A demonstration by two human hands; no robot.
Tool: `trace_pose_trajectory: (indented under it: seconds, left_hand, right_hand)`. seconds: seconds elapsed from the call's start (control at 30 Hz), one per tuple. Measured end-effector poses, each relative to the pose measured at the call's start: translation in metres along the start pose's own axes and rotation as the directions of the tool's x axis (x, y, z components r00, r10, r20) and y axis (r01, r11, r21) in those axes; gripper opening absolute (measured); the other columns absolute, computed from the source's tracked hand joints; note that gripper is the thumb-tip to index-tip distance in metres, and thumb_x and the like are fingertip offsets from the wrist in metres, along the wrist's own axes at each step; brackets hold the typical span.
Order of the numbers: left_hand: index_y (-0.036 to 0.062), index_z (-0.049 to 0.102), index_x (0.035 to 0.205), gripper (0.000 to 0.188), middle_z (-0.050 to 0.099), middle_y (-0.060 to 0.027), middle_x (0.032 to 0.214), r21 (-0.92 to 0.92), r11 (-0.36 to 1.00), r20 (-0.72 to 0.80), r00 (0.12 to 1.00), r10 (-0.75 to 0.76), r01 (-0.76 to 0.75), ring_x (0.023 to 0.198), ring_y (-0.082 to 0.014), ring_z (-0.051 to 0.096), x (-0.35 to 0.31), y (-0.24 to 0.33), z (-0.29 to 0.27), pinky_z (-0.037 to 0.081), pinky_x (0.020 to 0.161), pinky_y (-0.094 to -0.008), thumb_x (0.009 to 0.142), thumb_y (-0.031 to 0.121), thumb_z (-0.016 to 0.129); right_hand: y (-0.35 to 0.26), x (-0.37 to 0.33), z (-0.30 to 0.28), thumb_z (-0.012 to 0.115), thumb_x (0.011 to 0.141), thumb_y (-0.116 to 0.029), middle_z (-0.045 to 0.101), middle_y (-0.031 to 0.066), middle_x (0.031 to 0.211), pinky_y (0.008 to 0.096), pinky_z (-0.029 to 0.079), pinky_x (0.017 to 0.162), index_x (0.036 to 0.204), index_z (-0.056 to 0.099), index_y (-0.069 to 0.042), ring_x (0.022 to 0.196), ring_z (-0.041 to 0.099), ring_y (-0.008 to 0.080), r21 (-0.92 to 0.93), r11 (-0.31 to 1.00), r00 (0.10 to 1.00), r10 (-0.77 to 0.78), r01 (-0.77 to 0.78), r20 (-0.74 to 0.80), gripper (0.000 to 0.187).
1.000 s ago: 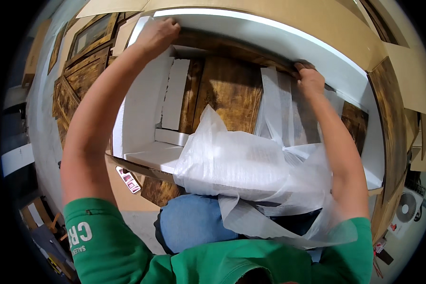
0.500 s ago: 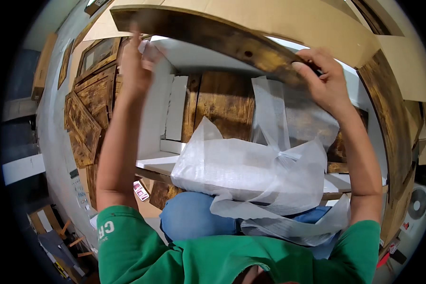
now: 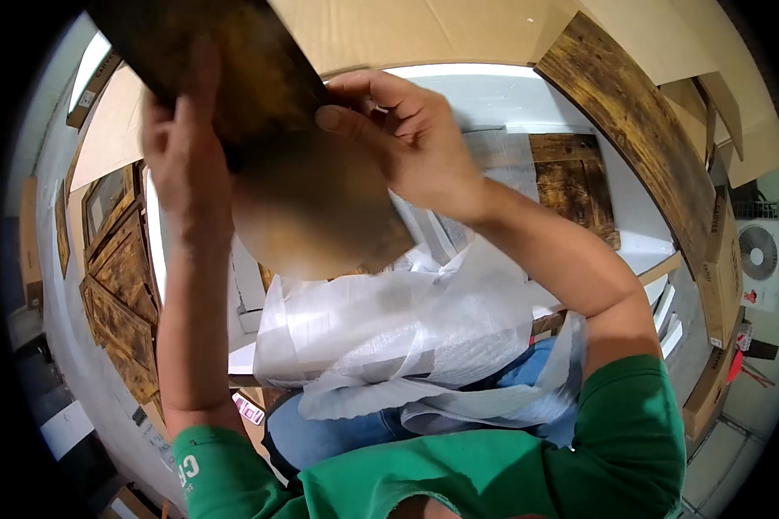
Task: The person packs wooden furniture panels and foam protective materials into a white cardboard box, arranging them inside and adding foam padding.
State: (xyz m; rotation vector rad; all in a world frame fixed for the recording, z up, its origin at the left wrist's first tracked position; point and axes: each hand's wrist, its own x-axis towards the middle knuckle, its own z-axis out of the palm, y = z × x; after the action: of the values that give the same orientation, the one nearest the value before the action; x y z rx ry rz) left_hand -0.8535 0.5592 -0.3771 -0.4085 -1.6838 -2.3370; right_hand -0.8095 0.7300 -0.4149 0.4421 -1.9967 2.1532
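A long dark-brown, wood-grained board [image 3: 260, 82] is raised at the upper left, running away from me. Its near part is smeared by motion. My left hand [image 3: 186, 151] is blurred and closed at the board's left edge, one finger lying along the face. On the right edge, my right hand [image 3: 420, 138] grips the board between thumb and fingers. White foam wrapping [image 3: 389, 320] covers a bundle over my lap, its loose ends trailing to the right. Beyond it, a brown wooden panel [image 3: 571, 177] lies among white foam packing.
Brown wooden panels [image 3: 117, 285] are stacked at the left. A wide brown plank [image 3: 632, 112] leans along the right side, beside cardboard boxes [image 3: 720, 268]. An open cardboard flap [image 3: 433, 35] spans the back. A white fan unit [image 3: 760, 251] stands far right.
The board has swung from crosswise to pointing away from me and moved left. My right hand has come left with it. My left hand, blurred near its far end before, now grips its left edge.
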Motion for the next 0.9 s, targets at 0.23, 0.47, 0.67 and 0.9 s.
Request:
trace_pose_trajectory:
  seconds: [0.23,0.47,0.67,0.9]
  left_hand:
    - [0.0096,0.047,0.131,0.048,0.058,-0.0144,0.119,0.704,0.340,0.600,0.778,0.187,-0.624,0.105,-0.0226,0.060,0.050,0.046,-0.046,0.054,0.084,-0.0332,0.087,0.017,0.064]
    - [0.0060,0.053,0.101,0.022,0.056,-0.0090,0.074,0.559,0.504,0.821,0.527,-0.221,-0.659,0.062,-0.0201,0.056,0.016,-0.001,-0.006,0.046,0.057,-0.0303,0.084,0.010,0.065]
    - [0.0068,0.048,0.098,0.024,0.060,-0.0128,0.073,0.561,0.321,0.811,0.429,-0.398,-0.763,0.062,-0.0331,0.058,-0.004,-0.058,-0.016,0.045,0.054,-0.0399,0.083,0.017,0.063]
    - [0.0055,0.046,0.098,0.023,0.060,-0.0130,0.075,0.621,0.169,0.736,0.495,-0.462,-0.765,0.071,-0.0356,0.059,0.007,-0.123,-0.026,0.046,0.057,-0.0443,0.084,0.019,0.059]
  right_hand:
    - [-0.061,0.025,-0.084,0.061,0.089,-0.017,0.061,0.0037,0.066,0.0227,0.046,0.048,0.088,0.065,-0.005,0.055,0.056,0.0097,-0.174,0.983,0.842,-0.042,-0.062,-0.538,0.013]
    - [-0.064,-0.027,-0.280,0.052,0.094,-0.017,0.060,0.0112,0.104,0.0305,0.050,0.079,0.116,0.052,0.002,0.090,0.059,0.0212,0.268,0.963,0.759,0.157,0.024,-0.632,0.029]
    - [-0.041,-0.055,-0.275,0.057,0.092,-0.027,0.064,0.0097,0.097,0.0301,0.051,0.069,0.104,0.061,0.001,0.081,0.059,0.0136,-0.060,0.947,0.805,0.234,-0.316,-0.544,0.031]
    - [0.024,-0.044,-0.212,0.067,0.082,-0.021,0.054,0.0099,0.125,0.0349,0.047,0.089,0.127,0.052,-0.013,0.113,0.052,0.0245,-0.893,0.401,0.932,0.360,-0.202,-0.049,0.048]
